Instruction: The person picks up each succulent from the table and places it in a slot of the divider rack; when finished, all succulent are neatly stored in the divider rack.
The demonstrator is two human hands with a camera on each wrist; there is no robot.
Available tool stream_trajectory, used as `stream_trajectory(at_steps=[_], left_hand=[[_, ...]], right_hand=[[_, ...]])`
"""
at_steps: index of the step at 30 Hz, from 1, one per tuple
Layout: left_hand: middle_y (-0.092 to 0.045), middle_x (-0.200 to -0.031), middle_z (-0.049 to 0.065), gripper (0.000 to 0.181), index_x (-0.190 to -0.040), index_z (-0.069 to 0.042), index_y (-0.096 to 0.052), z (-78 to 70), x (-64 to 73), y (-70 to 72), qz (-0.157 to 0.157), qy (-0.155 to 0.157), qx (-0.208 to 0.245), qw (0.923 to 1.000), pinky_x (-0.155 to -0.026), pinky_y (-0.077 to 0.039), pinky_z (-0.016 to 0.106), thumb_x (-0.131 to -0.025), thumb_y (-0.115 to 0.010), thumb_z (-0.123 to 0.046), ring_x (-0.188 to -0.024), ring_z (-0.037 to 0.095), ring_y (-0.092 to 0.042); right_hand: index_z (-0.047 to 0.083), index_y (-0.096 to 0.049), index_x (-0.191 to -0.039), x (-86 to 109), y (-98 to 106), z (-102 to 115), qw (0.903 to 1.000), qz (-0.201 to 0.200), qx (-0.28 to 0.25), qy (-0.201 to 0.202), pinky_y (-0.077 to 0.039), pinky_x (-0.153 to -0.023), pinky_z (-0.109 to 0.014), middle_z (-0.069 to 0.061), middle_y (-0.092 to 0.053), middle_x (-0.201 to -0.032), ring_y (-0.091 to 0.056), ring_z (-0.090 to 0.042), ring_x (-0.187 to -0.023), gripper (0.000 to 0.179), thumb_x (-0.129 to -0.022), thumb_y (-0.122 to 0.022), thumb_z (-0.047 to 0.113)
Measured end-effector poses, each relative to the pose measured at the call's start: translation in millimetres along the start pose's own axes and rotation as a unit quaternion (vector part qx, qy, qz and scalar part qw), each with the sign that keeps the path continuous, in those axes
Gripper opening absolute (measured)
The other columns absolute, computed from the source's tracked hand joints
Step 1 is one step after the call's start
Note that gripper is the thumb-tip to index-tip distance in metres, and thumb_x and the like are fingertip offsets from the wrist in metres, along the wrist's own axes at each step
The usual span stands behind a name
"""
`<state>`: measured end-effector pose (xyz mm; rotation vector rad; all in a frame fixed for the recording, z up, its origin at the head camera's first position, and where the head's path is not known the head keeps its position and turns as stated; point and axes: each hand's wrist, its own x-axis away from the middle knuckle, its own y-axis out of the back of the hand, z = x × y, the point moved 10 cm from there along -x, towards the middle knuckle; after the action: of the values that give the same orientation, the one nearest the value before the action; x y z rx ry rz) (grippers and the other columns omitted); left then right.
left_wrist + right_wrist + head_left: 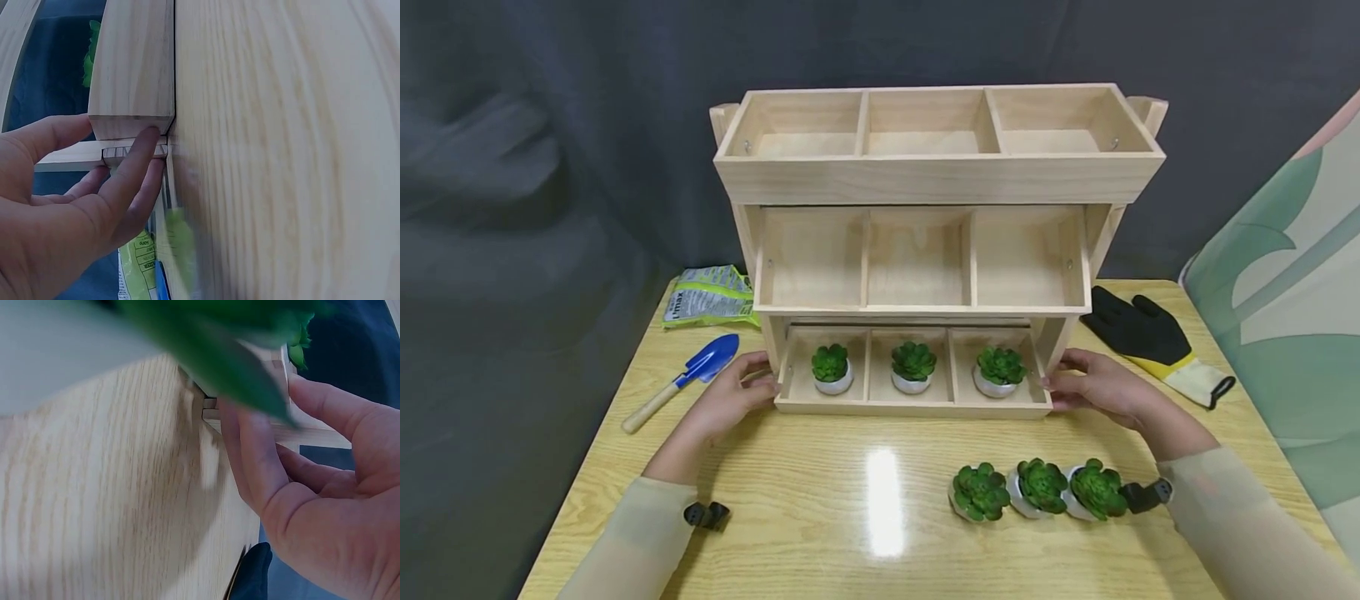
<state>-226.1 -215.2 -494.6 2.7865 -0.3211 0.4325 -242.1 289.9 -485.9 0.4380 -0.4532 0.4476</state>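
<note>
A three-tier wooden plant stand (940,182) stands upright on the table. Three small potted succulents, one (913,367) in the middle, sit one to each compartment of its bottom tray (820,408). My left hand (741,387) grips that tray's left end, thumb at the top edge and fingers low at the corner, as the left wrist view shows. At the opposite end my right hand (1093,387) holds the tray's right corner in the same way. Close to the right wrist camera, blurred succulent leaves (212,356) cover part of the corner. The upper two tiers have bare compartments.
Several more things lie about: three potted succulents, one (981,493) leftmost, in a row at front right; a blue trowel (711,358) and a green-grey bag (711,296) at left; a black-and-yellow glove (1157,342) at right. A dark curtain (587,167) hangs behind.
</note>
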Motion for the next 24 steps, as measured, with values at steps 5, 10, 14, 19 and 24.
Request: stream_trajectory(at_steps=[5, 10, 14, 19, 24], left_hand=[[-0.032, -0.168, 0.029, 0.072, -0.165, 0.001, -0.026, 0.6, -1.4, 0.0, -0.003, 0.005, 0.01, 0.9999, -0.116, -0.056, 0.05, -0.105, -0.063, -0.008, -0.153, 0.048, -0.044], [-0.033, -0.167, 0.03, 0.071, -0.164, 0.002, -0.027, -1.0, -2.2, -1.4, -0.008, 0.002, 0.018, 0.9998, -0.112, -0.059, 0.044, -0.104, -0.063, -0.006, -0.151, 0.047, -0.046], [-0.034, -0.166, 0.03, 0.07, -0.164, 0.003, -0.028, -2.8, -2.3, -2.3, -0.011, -0.005, 0.012, 0.9999, -0.109, -0.061, 0.042, -0.104, -0.064, -0.007, -0.15, 0.047, -0.047], [-0.033, -0.166, 0.03, 0.07, -0.164, 0.003, -0.027, -1.8, -1.4, -2.0, -0.008, -0.004, 0.007, 0.9999, -0.111, -0.059, 0.044, -0.104, -0.063, -0.008, -0.151, 0.048, -0.045], [-0.032, -0.167, 0.03, 0.071, -0.164, 0.003, -0.026, -1.1, 0.0, -1.8, -0.007, 0.001, 0.012, 0.9999, -0.112, -0.059, 0.045, -0.104, -0.062, -0.008, -0.151, 0.047, -0.046]], right_hand=[[-0.012, -0.015, -0.165, 1.7, -0.1, -1.5, 0.9999, -0.007, 0.006, 0.008, -0.067, -0.091, -0.03, -0.04, -0.033, -0.161, -0.072, -0.024, -0.114, 0.08, -0.11, -0.061, 0.024], [-0.011, -0.018, -0.165, 9.8, 5.1, 1.0, 0.9989, -0.027, 0.035, 0.018, -0.067, -0.093, -0.037, -0.041, -0.031, -0.163, -0.074, -0.034, -0.117, 0.077, -0.112, -0.056, 0.031], [-0.012, -0.02, -0.164, 25.9, 15.2, 7.8, 0.9949, -0.059, 0.075, 0.035, -0.067, -0.093, -0.042, -0.042, -0.033, -0.162, -0.074, -0.04, -0.12, 0.078, -0.113, -0.053, 0.038], [-0.008, -0.027, -0.163, 57.7, 31.9, 21.2, 0.9861, -0.111, 0.083, 0.091, -0.067, -0.088, -0.031, -0.021, -0.053, -0.155, -0.079, -0.016, -0.108, 0.071, -0.114, -0.053, 0.036], [0.008, -0.037, -0.162, 87.7, 44.1, 29.4, 0.9755, -0.156, 0.064, 0.141, -0.066, -0.084, -0.023, 0.028, -0.059, -0.136, -0.077, -0.003, -0.105, 0.054, -0.114, -0.053, 0.027]])
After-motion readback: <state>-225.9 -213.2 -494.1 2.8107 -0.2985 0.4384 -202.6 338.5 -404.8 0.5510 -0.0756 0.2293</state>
